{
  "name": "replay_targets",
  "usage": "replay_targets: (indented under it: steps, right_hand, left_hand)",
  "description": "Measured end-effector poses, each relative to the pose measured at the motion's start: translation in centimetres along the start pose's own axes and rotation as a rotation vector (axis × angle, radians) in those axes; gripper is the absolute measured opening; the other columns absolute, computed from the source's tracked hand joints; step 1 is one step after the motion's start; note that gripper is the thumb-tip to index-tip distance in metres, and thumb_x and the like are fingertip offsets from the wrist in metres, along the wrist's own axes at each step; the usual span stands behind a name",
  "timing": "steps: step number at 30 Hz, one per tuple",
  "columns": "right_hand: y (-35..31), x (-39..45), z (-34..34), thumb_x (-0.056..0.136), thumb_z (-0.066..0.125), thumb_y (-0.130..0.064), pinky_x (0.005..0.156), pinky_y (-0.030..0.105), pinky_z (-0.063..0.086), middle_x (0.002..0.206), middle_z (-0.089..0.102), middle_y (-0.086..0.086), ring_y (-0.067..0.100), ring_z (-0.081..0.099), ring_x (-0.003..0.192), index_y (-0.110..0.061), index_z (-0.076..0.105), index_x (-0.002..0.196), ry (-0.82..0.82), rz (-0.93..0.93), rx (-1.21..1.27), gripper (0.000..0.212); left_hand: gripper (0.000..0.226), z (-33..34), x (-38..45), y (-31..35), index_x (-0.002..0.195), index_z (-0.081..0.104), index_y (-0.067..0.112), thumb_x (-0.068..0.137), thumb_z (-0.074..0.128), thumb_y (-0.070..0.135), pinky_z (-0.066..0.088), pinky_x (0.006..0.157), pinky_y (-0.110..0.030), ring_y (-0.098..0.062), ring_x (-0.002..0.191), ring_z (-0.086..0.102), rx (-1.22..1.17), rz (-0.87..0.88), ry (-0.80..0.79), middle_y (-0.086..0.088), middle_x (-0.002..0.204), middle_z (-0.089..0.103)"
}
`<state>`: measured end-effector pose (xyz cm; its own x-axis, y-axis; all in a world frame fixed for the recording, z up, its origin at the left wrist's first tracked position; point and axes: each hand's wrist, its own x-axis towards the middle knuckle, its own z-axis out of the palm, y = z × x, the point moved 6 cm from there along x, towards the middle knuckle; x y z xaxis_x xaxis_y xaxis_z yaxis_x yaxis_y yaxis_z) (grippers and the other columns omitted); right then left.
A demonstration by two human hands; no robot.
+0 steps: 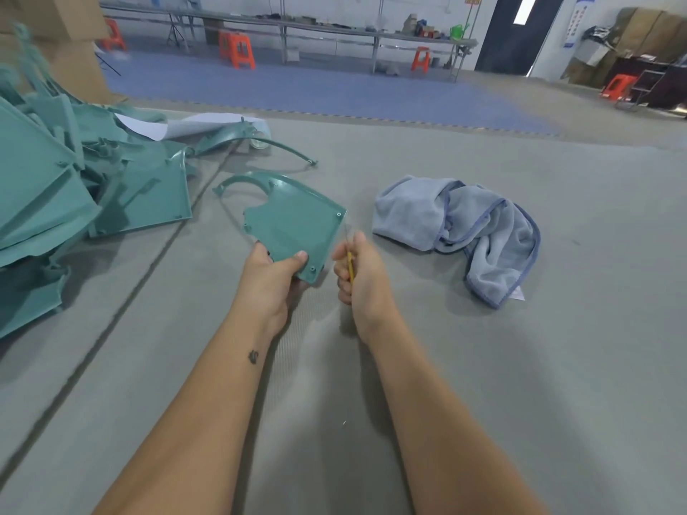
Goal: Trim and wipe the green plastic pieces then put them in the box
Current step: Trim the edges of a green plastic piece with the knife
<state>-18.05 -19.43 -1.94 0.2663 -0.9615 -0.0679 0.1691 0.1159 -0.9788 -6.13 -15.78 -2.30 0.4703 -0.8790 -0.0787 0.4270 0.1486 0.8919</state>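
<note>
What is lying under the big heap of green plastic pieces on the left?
Under the heap of green pieces the grey mat shows at its edges, and a white sheet sticks out from its far side. Whatever lies beneath the middle of the heap is covered.

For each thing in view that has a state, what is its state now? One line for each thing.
Left hand: grips the green plastic piece.
Green plastic piece: held up off the grey mat.
Right hand: gripping a yellow-handled blade.
Yellow-handled blade: tip near the piece's right edge; contact unclear.
Blue cloth: crumpled, lying untouched.
Pile of green pieces: heaped loosely.
</note>
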Motion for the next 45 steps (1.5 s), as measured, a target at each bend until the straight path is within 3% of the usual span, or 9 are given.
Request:
replay_targets:
  steps: [4, 9, 13, 15, 19, 25, 30, 37, 45]
  right_hand:
    - [-0.3, 0.1, -1.1, 0.099, 0.050, -0.027, 0.053, 0.025, 0.029, 0.057, 0.047, -0.006, 0.009, 0.036, 0.051, -0.021, 0.047, 0.066, -0.018, -0.145, -0.310, 0.034]
    - [-0.6, -0.3, -1.4, 0.099, 0.054, -0.024, 0.039, 0.017, 0.030, 0.048, 0.049, -0.003, 0.007, 0.036, 0.039, -0.020, 0.055, 0.070, -0.148, -0.158, -0.298, 0.030]
    - [-0.6, -0.7, -0.8, 0.097, 0.059, -0.022, 0.040, 0.011, 0.026, 0.042, 0.040, -0.008, 0.002, 0.030, 0.037, -0.018, 0.064, 0.068, -0.220, -0.185, -0.336, 0.030]
    - [-0.6, -0.8, -0.6, 0.097, 0.060, -0.022, 0.042, 0.013, 0.026, 0.041, 0.039, -0.010, 0.003, 0.031, 0.039, -0.017, 0.064, 0.067, -0.247, -0.195, -0.360, 0.031]
    - [-0.5, -0.4, -0.7, 0.096, 0.060, -0.024, 0.046, 0.017, 0.028, 0.042, 0.042, -0.013, 0.004, 0.033, 0.043, -0.021, 0.061, 0.062, -0.228, -0.239, -0.448, 0.034]
    - [-0.2, -0.1, -1.0, 0.092, 0.057, -0.034, 0.046, 0.023, 0.027, 0.044, 0.040, -0.012, 0.009, 0.031, 0.046, -0.023, 0.056, 0.058, -0.167, -0.268, -0.470, 0.036]
    - [-0.2, 0.6, -2.3, 0.096, 0.057, -0.033, 0.050, 0.027, 0.026, 0.044, 0.038, -0.013, 0.011, 0.030, 0.047, -0.021, 0.053, 0.062, 0.019, -0.174, -0.309, 0.037]
    - [-0.2, -0.7, -0.4, 0.094, 0.062, -0.022, 0.049, 0.025, 0.026, 0.046, 0.040, -0.009, 0.010, 0.031, 0.048, -0.016, 0.057, 0.059, -0.259, -0.230, -0.487, 0.036]
    - [-0.3, 0.4, -1.6, 0.095, 0.060, -0.029, 0.054, 0.030, 0.028, 0.044, 0.039, -0.010, 0.013, 0.031, 0.049, -0.019, 0.054, 0.055, -0.068, -0.207, -0.387, 0.041]
  left_hand:
    - [0.033, 0.0, 0.0, 0.0, 0.123, 0.055, 0.004, 0.095, 0.043, -0.010, 0.061, 0.068, -0.034, -0.024, 0.086, 0.069, -0.147, -0.052, -0.015, -0.014, 0.107, 0.068]
    - [0.027, 0.8, -0.1, -0.5, 0.117, 0.056, 0.007, 0.101, 0.035, -0.001, 0.061, 0.064, -0.034, -0.021, 0.076, 0.071, -0.289, -0.138, -0.061, -0.013, 0.100, 0.069]
    - [0.026, 0.8, 0.2, -1.0, 0.119, 0.052, 0.003, 0.105, 0.031, 0.009, 0.060, 0.061, -0.036, -0.030, 0.085, 0.066, -0.543, -0.202, 0.011, -0.018, 0.101, 0.065]
    - [0.026, 0.6, 0.3, -1.0, 0.119, 0.053, 0.003, 0.105, 0.032, 0.012, 0.060, 0.061, -0.037, -0.030, 0.075, 0.071, -0.591, -0.216, 0.019, -0.019, 0.100, 0.066]
    - [0.027, 0.5, 0.1, -1.0, 0.118, 0.052, 0.003, 0.105, 0.031, 0.015, 0.060, 0.059, -0.038, -0.027, 0.065, 0.072, -0.588, -0.231, 0.005, -0.018, 0.092, 0.069]
    - [0.026, 0.2, 0.1, -0.9, 0.109, 0.056, 0.003, 0.105, 0.032, 0.012, 0.059, 0.064, -0.040, -0.026, 0.079, 0.070, -0.538, -0.250, 0.002, -0.016, 0.102, 0.067]
    - [0.023, 0.2, -0.2, -0.8, 0.104, 0.055, 0.006, 0.105, 0.033, 0.009, 0.059, 0.065, -0.039, -0.023, 0.073, 0.072, -0.424, -0.212, -0.011, -0.009, 0.081, 0.075]
    - [0.023, 0.5, -0.4, -0.8, 0.102, 0.056, 0.001, 0.104, 0.034, 0.007, 0.060, 0.054, -0.034, -0.022, 0.059, 0.071, -0.420, -0.217, -0.018, -0.013, 0.072, 0.072]
    - [0.025, 0.3, -0.3, -0.9, 0.103, 0.057, 0.003, 0.104, 0.032, 0.008, 0.061, 0.059, -0.035, -0.023, 0.070, 0.073, -0.362, -0.211, -0.034, -0.012, 0.080, 0.074]
